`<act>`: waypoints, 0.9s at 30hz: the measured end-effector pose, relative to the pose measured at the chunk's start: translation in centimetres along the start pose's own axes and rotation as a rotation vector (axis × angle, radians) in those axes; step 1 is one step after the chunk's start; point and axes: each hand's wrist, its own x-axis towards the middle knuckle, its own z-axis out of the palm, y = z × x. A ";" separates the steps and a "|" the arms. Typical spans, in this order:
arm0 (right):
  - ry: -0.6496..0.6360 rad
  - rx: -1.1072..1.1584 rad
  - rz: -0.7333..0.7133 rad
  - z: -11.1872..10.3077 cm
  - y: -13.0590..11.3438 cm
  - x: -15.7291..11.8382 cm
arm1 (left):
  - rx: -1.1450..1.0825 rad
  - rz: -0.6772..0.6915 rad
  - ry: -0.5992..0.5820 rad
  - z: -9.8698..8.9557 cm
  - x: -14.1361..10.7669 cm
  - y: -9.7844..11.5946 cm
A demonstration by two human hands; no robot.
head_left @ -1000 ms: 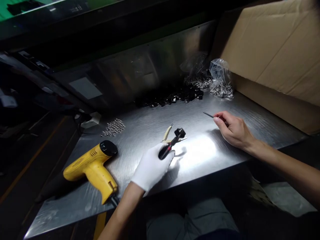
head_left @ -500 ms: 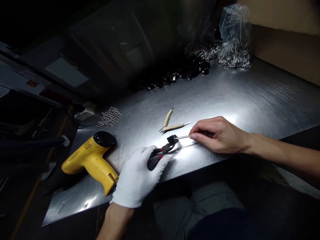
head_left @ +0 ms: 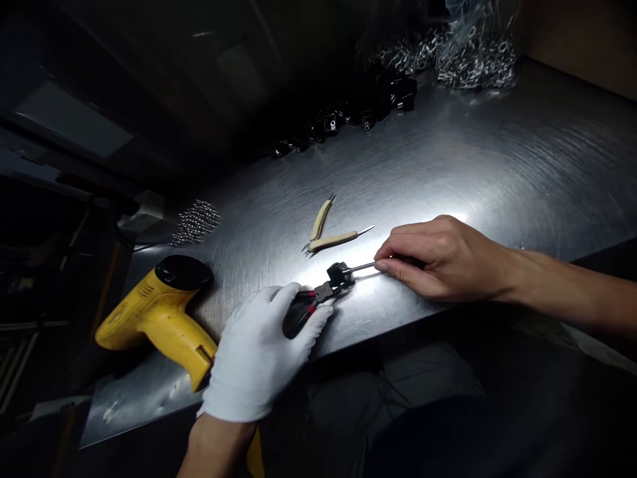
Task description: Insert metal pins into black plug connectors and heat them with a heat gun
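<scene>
My left hand [head_left: 261,352], in a white fabric glove, is shut on red-and-black-handled pliers [head_left: 301,313]. Their jaws clamp a small black part [head_left: 338,275]. My bare right hand [head_left: 442,260] pinches a thin steel pick [head_left: 363,267], whose tip touches that black part. Beige-handled snips [head_left: 323,234] lie open on the steel bench just beyond the pliers, closer to my left hand. A yellow heat gun [head_left: 159,312] lies on its side left of my left hand, not touching it.
Loose black parts [head_left: 343,118] lie along the bench's far side. Beyond them, a clear plastic bag [head_left: 472,40] sits with silver metal pieces [head_left: 478,66]. A row of small silver pieces [head_left: 195,222] lies at the bench's left. The steel bench [head_left: 502,166] ends in a front edge near my lap.
My right hand has moved left from the far right, bringing the pick to the black part. The pliers now lie lower with the part in their jaws, and the view has tilted.
</scene>
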 end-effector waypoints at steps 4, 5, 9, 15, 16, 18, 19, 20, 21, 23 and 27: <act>-0.047 -0.068 -0.025 0.0 0.1 -0.1 | 0.104 0.044 -0.013 0.0 0.1 0.0; -0.048 -0.065 -0.023 0.0 0.1 -0.1 | 0.121 0.053 -0.019 -0.1 0.2 0.0; -0.053 -0.071 -0.008 0.1 0.2 -0.1 | 0.168 0.076 -0.084 -0.5 0.6 0.1; -0.060 -0.139 -0.002 0.3 0.4 -0.4 | 0.204 0.011 -0.115 -0.6 0.9 0.7; -0.064 -0.144 0.002 0.3 0.3 -0.4 | 0.208 -0.001 -0.124 -0.6 0.9 0.9; -0.072 -0.152 0.009 0.3 0.3 -0.5 | 0.216 -0.028 -0.147 -0.6 0.8 1.2; -0.074 -0.155 0.013 0.2 0.2 -0.5 | 0.221 -0.040 -0.158 -0.5 0.8 1.3; -0.074 -0.155 0.016 0.2 0.2 -0.5 | 0.227 -0.050 -0.165 -0.5 0.8 1.5; -0.071 -0.155 0.019 0.2 0.1 -0.5 | 0.235 -0.058 -0.169 -0.5 0.7 1.5; -0.063 -0.155 0.030 0.2 -0.1 -0.5 | 0.239 -0.072 -0.174 -0.6 0.7 1.7; -0.045 -0.170 0.058 0.4 -0.5 -0.4 | 0.244 -0.113 -0.194 -0.7 0.5 1.9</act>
